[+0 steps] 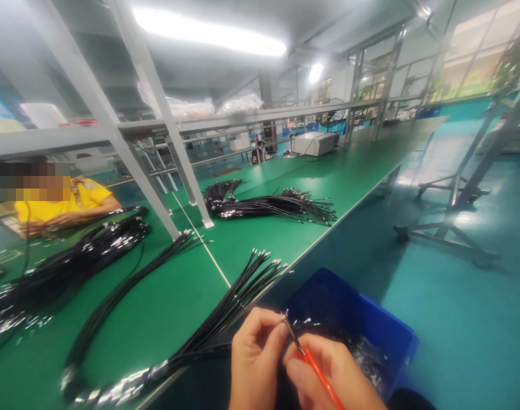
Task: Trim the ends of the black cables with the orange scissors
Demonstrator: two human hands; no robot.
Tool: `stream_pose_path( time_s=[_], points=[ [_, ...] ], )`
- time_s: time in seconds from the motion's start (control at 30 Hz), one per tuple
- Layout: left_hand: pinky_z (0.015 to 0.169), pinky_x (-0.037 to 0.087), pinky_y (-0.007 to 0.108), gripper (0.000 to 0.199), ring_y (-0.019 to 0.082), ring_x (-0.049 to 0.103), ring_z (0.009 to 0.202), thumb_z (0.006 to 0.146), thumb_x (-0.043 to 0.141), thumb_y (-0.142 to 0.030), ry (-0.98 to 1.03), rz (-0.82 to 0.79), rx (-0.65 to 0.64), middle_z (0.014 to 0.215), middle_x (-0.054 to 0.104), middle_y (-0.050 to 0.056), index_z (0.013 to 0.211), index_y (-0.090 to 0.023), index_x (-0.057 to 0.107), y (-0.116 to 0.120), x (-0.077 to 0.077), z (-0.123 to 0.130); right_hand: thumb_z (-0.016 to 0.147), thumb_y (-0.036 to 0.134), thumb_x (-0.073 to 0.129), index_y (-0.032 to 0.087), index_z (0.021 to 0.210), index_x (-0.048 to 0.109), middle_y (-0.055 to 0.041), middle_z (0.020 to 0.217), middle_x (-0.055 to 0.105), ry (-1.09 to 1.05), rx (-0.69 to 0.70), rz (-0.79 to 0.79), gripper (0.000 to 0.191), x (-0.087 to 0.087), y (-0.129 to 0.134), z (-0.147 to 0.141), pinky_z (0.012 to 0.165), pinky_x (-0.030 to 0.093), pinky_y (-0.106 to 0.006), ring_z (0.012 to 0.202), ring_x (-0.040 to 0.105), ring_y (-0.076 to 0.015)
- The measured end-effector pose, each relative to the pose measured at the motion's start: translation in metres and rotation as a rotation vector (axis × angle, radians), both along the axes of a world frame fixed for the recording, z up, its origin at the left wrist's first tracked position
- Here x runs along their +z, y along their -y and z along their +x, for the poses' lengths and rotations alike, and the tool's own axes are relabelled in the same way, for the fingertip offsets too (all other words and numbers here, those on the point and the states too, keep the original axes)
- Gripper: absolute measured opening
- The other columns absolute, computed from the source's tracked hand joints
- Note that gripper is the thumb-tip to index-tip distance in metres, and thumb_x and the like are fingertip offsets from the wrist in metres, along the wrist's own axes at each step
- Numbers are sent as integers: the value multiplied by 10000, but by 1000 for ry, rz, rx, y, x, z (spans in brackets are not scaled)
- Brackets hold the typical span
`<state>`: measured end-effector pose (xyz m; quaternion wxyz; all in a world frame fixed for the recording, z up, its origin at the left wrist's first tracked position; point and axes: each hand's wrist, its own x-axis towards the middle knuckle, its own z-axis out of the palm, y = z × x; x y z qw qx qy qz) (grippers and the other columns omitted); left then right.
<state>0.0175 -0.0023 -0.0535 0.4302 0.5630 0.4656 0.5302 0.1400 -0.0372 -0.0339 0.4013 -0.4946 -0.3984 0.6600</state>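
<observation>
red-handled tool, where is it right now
In the head view, the red-handled tool is at the bottom, right of centre, held in the right hand, its tip beside the left hand, near the blue bin.

The tabletop [157,313] is green and long, with a pale line across it. On it lies a curved bundle of black cables [98,312], which has fanned ends. Left of this bundle there is a thick heap of black cables [67,267]. Two grey posts [178,159] stand close to its far end. Beyond the bundle lies another group of cables [264,206], and much farther, a white box [313,143].
</observation>
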Motion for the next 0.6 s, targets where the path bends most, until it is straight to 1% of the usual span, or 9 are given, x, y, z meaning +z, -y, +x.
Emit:
stream_pose_path(
  time_s=[0.13, 0.3, 0.43, 0.6],
  points=[
    [588, 492, 223, 75, 159, 607, 623, 739, 660, -223, -26, 26, 5, 653, 657, 1, 678, -189, 687, -1, -2, 0, 663, 539, 664, 178, 710, 516, 62, 462, 501, -17, 52, -22, 394, -4, -3, 2, 338, 201, -167, 335, 336, -27],
    [582, 492, 228, 75, 164, 609, 619, 744, 653, -221, -46, 36, 10, 655, 658, 4, 685, -189, 686, -2, -4, 1, 700, 545, 633, 171, 710, 504, 52, 484, 517, 34, 66, -5, 395, -1, -3, 3, 339, 209, -153, 338, 348, -18],
    [582, 489, 233, 84, 167, 610, 615, 746, 648, -215, -59, 31, 1, 647, 657, 4, 676, -186, 684, -3, -6, 3, 727, 491, 616, 185, 657, 478, 56, 471, 501, 84, 66, 11, 344, -1, -3, 5, 357, 222, -164, 357, 356, -30],
    [573, 485, 235, 81, 169, 609, 607, 739, 655, -223, -43, 15, 12, 637, 654, 6, 678, -177, 682, -3, -8, 7, 693, 331, 620, 198, 609, 466, 75, 461, 450, 200, 45, 57, 221, -12, -1, 10, 413, 269, -190, 410, 389, -60]
  ],
)
